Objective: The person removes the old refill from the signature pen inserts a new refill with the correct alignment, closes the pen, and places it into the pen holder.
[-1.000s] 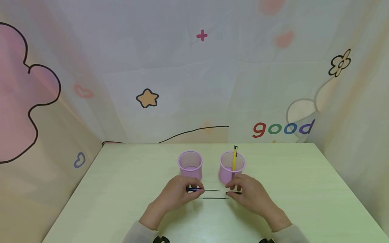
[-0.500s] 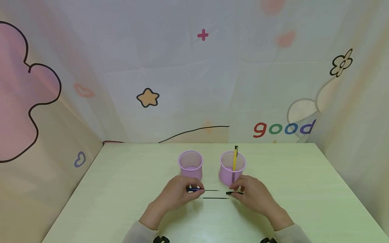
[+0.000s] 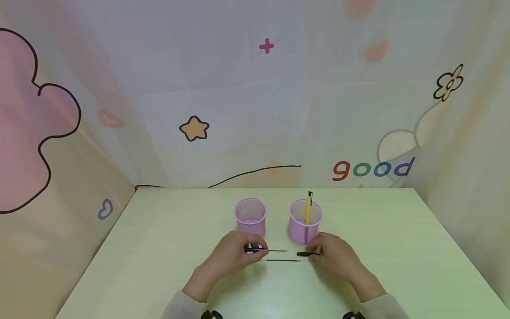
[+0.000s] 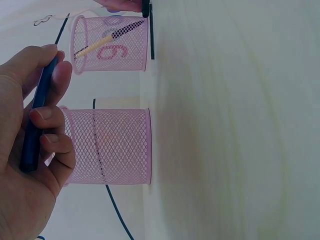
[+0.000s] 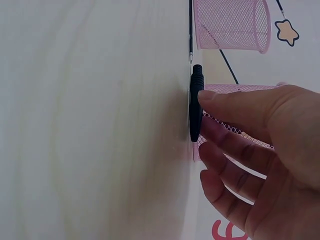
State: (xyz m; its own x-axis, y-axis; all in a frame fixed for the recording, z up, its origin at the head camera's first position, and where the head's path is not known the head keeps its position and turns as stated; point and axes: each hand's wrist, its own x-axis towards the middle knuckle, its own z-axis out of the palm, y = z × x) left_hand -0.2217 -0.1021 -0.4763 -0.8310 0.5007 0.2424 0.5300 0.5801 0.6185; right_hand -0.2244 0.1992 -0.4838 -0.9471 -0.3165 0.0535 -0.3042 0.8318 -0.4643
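Note:
My left hand (image 3: 239, 252) grips a blue pen barrel (image 4: 37, 122), its thin refill (image 3: 279, 250) sticking out to the right over the table. Beside the front of the right cup, my right hand (image 3: 338, 257) has thumb and index finger around a small black pen tip section (image 5: 197, 107) lying along the tabletop. The thumb tip overlaps that piece in the right wrist view, and the other fingers are loosely bent. A loose dark refill (image 3: 283, 260) lies on the table between the hands.
Two pink mesh cups stand behind the hands: the left cup (image 3: 251, 228) and the right cup (image 3: 296, 232), which holds a yellow pen (image 3: 308, 208). A printed curtain (image 3: 239, 88) hangs behind the pale table (image 3: 159, 230).
My right hand has slid a little to the right along the black pen tip section, uncovering more of it while the piece stays in place. My left hand keeps its hold on the pen barrel.

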